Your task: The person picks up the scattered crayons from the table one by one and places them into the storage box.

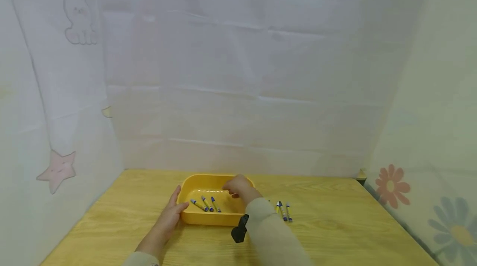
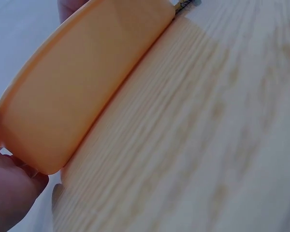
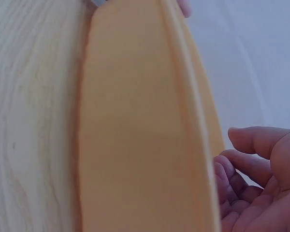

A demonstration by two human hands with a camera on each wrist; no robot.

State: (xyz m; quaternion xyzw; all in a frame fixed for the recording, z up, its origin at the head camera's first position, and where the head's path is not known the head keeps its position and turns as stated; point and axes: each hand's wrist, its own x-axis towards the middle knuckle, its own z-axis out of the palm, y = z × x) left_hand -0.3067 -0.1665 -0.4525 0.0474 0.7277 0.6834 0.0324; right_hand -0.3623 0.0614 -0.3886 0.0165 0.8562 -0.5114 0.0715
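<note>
Find a wooden worktop (image 1: 335, 212) bounded at the far edge by a pale rear sheet (image 1: 238, 71), with printed side sheets (image 1: 421, 104) to left and right. Note a yellow tray (image 1: 212, 219) standing near that far edge, slightly left of centre. Observe bare wood running out to the left of the tray, in front of it, and beyond the loose crayons on the right. Record on the tray an open top, a low wall and rounded corners.

Count three crayons (image 1: 207, 203) with blue ends inside, lying aslant and close together toward the near left. Count at least three more crayons (image 1: 284, 211) outside, lying near one another to the right of the tray; cannot tell the full number behind the right sleeve (image 1: 275, 233).

Find the left hand (image 1: 168, 217) clamped on the tray at its left side, with thumb over the rim and fingers along the outer wall. Find the right hand (image 1: 240, 187) over the tray's right part, fingers loosely bent, with thumb apart from fingertips. Note a black device (image 1: 239, 228) at the right wrist, just before the near wall.
</note>
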